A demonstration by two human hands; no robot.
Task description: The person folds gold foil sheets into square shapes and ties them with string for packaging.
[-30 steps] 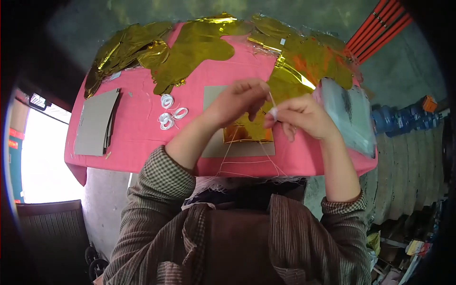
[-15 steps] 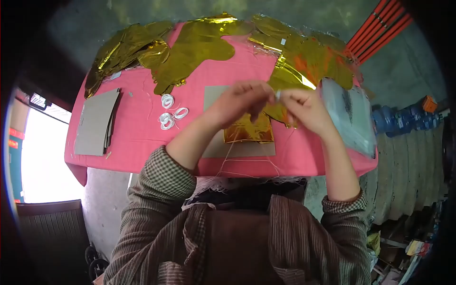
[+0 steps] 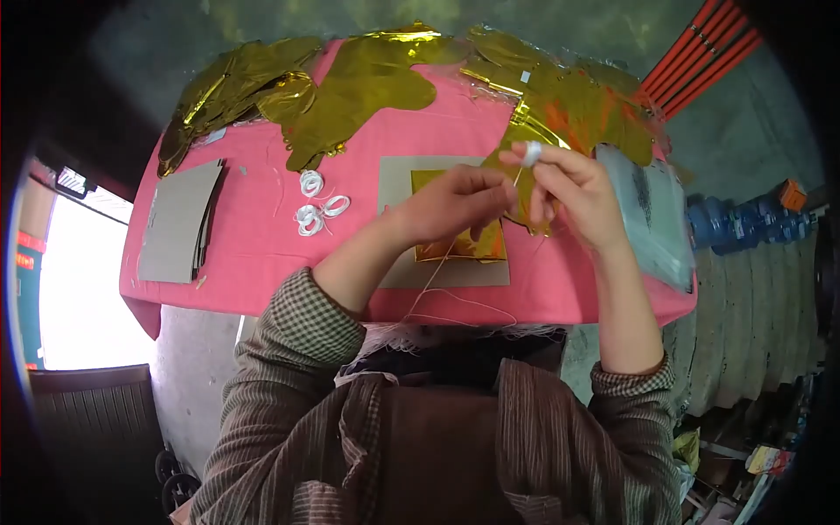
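Observation:
White string (image 3: 531, 154) is wound in a small coil round the raised fingers of my right hand (image 3: 579, 194), whose other fingers are curled. My left hand (image 3: 459, 206) is closed in a pinch on the same string, close beside the right hand, and a short length runs between them. From the left hand a loose strand (image 3: 432, 282) drops to the table's front edge and loops there. Below the left hand lies a folded gold foil piece (image 3: 487, 249) on a grey cardboard sheet (image 3: 398, 274); the hand hides part of both.
Several white string coils (image 3: 310, 220) lie left of the cardboard on the pink tablecloth (image 3: 254, 262). Stacked grey cardboard (image 3: 178, 226) sits at far left. Gold foil balloons (image 3: 363, 92) cover the table's back. Clear plastic packets (image 3: 643, 206) lie at right.
My right hand has lifted and turned slightly right, showing the string on its fingers. My left hand has moved down, and the hands are a little farther apart.

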